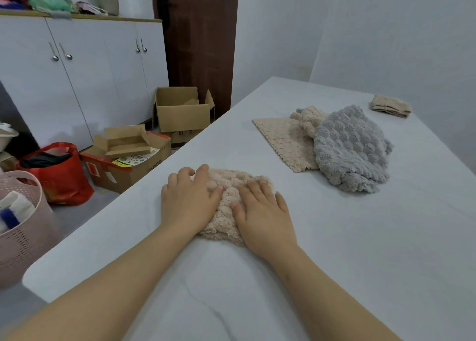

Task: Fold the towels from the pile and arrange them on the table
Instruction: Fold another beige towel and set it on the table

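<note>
A fluffy beige towel (228, 201) lies folded small on the white table (334, 250), near its left edge. My left hand (189, 199) rests flat on the towel's left side with fingers slightly bent over its far edge. My right hand (262, 213) presses flat on its right side, fingers straight. Farther back lies the pile: a grey fluffy towel (350, 150) on top of a flat beige towel (283, 141) and a crumpled cream one (310, 117). A small folded tan towel (391, 106) sits at the far right of the table.
Left of the table, on the floor, stand a pink perforated basket (23, 227), a red bag (59, 170) and cardboard boxes (180, 111). White cabinets (77, 70) line the left wall. A brown door (201, 36) is behind the table's far corner.
</note>
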`<act>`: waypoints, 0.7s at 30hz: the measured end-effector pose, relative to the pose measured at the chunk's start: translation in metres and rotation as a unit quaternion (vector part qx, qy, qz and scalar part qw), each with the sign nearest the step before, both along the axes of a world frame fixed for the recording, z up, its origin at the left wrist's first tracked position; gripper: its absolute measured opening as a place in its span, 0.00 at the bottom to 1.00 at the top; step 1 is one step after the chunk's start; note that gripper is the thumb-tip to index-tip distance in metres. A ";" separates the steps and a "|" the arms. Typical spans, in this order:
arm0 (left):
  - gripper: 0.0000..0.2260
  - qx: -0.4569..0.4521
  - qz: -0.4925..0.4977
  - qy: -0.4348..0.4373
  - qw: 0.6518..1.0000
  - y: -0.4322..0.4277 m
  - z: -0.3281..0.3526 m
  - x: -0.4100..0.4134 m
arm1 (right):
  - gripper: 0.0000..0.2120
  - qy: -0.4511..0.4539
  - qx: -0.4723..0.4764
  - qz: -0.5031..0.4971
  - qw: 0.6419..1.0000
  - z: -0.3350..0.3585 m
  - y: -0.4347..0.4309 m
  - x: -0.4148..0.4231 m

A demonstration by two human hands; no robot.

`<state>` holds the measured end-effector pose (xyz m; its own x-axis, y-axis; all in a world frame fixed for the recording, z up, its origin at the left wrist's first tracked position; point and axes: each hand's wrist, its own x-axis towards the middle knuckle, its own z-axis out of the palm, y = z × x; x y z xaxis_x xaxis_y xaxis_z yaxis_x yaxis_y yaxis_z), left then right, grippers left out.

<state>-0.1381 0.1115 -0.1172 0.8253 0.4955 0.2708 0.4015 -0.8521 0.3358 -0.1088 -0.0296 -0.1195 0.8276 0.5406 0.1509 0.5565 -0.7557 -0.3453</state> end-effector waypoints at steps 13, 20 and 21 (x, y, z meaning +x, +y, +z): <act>0.27 -0.205 0.009 0.022 0.979 0.008 0.013 -0.021 | 0.28 0.058 0.108 -0.189 0.974 0.012 -0.018 -0.010; 0.22 -0.297 -0.037 -0.147 0.943 0.002 0.008 -0.026 | 0.16 0.059 0.135 -0.158 0.976 0.012 -0.023 -0.008; 0.24 -0.331 -0.051 -0.163 0.928 0.001 0.008 -0.025 | 0.15 0.061 0.166 -0.147 0.973 0.012 -0.025 -0.007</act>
